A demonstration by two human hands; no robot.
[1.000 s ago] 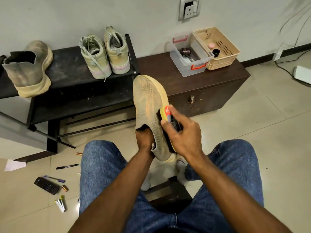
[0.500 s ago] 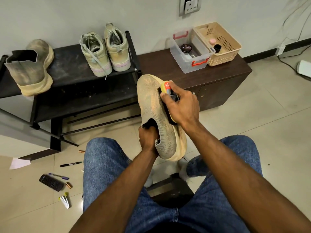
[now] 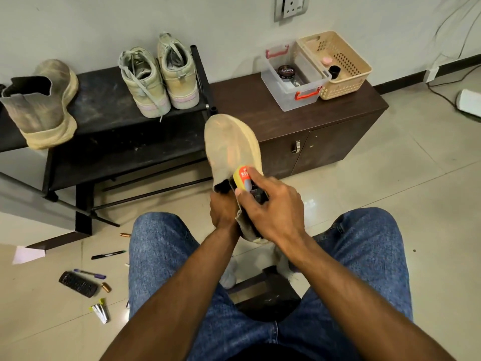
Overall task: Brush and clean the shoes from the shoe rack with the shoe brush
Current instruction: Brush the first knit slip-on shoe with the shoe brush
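Counting three shoes (image 3: 153, 82), one brush (image 3: 243, 178).

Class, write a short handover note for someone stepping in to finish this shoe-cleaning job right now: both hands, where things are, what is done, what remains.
Left hand: grips the held shoe at its opening, toe pointing up and away.
Right hand: grips the brush, pressed against the shoe's upper near the opening.
Rack: the matching shoe lies at its left end; a pair of sneakers stands at its right end.
Done: brushing of the held shoe is under way; it looks dusty.
Left: finish this shoe, then brush the three on the rack.
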